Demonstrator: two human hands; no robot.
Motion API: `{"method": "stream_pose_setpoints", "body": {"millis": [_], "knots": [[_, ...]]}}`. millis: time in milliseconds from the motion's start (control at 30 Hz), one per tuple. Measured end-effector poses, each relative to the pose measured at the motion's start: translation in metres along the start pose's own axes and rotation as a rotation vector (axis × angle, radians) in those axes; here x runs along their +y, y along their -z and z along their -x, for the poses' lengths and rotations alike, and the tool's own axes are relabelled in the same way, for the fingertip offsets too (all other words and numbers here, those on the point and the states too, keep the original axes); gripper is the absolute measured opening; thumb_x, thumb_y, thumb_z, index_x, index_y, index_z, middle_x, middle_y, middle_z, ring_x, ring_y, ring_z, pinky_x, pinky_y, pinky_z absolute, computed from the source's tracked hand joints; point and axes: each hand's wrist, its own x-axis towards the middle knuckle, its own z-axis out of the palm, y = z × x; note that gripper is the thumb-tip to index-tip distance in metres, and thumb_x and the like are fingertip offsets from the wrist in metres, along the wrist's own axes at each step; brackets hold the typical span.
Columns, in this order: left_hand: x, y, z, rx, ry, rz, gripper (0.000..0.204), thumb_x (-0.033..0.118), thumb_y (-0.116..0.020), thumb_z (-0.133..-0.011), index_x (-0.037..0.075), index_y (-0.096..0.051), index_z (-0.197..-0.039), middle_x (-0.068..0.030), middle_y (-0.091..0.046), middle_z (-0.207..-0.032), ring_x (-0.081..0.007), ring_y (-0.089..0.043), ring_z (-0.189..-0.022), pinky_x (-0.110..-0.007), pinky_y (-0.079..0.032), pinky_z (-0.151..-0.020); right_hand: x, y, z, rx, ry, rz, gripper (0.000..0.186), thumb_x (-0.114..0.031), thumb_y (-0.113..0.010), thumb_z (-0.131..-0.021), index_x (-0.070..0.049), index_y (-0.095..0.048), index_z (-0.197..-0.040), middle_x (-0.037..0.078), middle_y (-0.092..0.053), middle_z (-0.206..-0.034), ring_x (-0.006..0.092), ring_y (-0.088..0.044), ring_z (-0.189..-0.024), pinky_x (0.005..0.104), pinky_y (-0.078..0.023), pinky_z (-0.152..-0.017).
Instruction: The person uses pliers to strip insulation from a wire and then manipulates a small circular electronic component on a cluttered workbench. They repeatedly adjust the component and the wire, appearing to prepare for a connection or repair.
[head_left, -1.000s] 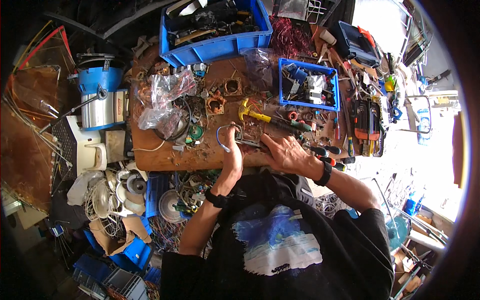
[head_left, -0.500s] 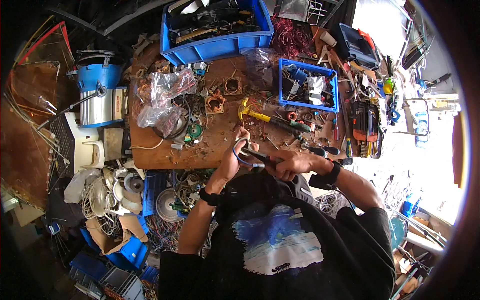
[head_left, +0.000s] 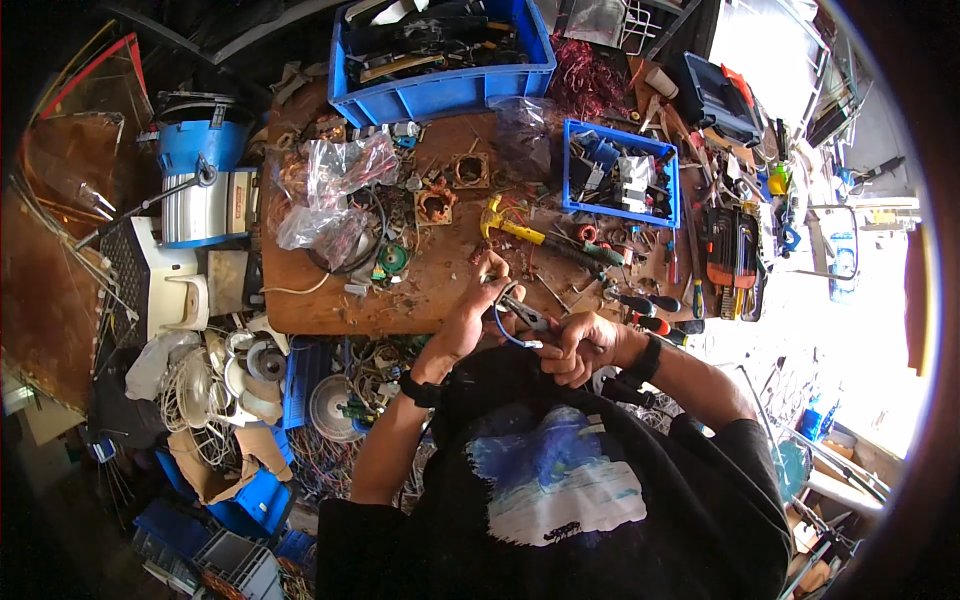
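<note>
Just off the table's near edge, my left hand [head_left: 474,312] pinches a small part, mostly hidden by the fingers. From this part a blue wire [head_left: 500,325] loops down to a pale end close to my right hand. My right hand [head_left: 582,346] is wrapped round a pair of pliers [head_left: 530,316]. Their metal jaws point up and left, reaching the part at my left fingertips. Beyond the hands lies a yellow-headed hammer [head_left: 512,229] with a dark handle. Whether the jaws grip the part is too small to tell.
The wooden table [head_left: 320,317] carries scraps, plastic bags [head_left: 335,175] and a small blue crate [head_left: 622,215] of parts. A large blue bin [head_left: 440,97] stands at the back. Hand tools and a hex key set [head_left: 732,250] lie at the right. A blue-and-silver machine [head_left: 198,190] stands left.
The pliers' jaws have turned into clearer view as my right hand shifted slightly down and right. The blue wire's end has swung a little. My left hand still pinches the part.
</note>
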Motion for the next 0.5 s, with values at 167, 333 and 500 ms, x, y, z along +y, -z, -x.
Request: {"method": "stream_pose_setpoints", "body": {"millis": [167, 333, 500], "knots": [[0.006, 0.001, -0.005, -0.074, -0.029, -0.011, 0.028, 0.044, -0.046, -0.108, 0.018, -0.036, -0.109, -0.0006, -0.043, -0.075, -0.0063, -0.038, -0.052, -0.023, -0.031, -0.046, 0.01, 0.006, -0.013, -0.233, -0.006, -0.144, 0.013, -0.011, -0.059, -0.084, -0.01, -0.047, -0.089, 0.0, -0.036, -0.064, 0.0096, -0.031, -0.05, 0.0249, -0.023, -0.042], [0.015, 0.002, -0.008, -0.147, -0.001, 0.117, 0.031, 0.048, -0.046, -0.108, 0.018, -0.038, -0.111, -0.001, -0.045, -0.075, -0.0067, -0.035, -0.049, -0.023, -0.026, -0.043, 0.013, -0.002, -0.022, -0.299, 0.053, -0.234, 0.012, -0.01, -0.057, -0.083, -0.009, -0.047, -0.089, 0.002, -0.036, -0.062, 0.011, -0.033, -0.048, 0.0257, -0.025, -0.04], [0.021, -0.012, -0.014, -0.258, 0.032, 0.292, 0.034, 0.049, -0.049, -0.107, 0.018, -0.039, -0.113, -0.0039, -0.048, -0.079, -0.009, -0.039, -0.05, -0.023, -0.028, -0.045, 0.023, -0.021, -0.034, -0.585, 0.071, -0.343, 0.012, -0.01, -0.059, -0.085, -0.007, -0.047, -0.087, 0.004, -0.036, -0.057, 0.0115, -0.033, -0.044, 0.0264, -0.027, -0.036]]}}
